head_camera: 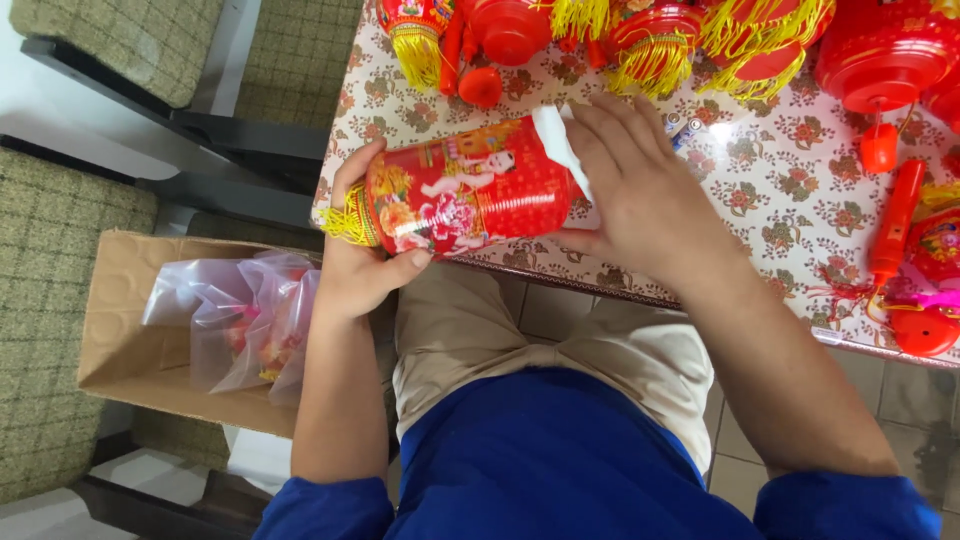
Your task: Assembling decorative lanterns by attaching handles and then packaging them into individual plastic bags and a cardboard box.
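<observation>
1. While it lies on its side above the table edge (640,295), the red lantern (465,187) runs its long axis left to right between both hands.
2. The left hand (360,262) grips its tasselled end, fingers curled round.
3. The right hand (640,185) cups the opposite end against a white cloth (556,138), fingers spread.

I hold a lantern (465,190) on its side between my left hand (362,255) and my right hand (640,190), over the near edge of the table (770,190). More lanterns (660,35) lie behind it, along the table's far side. Left of my lap, a cardboard box (120,320) holds plastic bags (255,320).
</observation>
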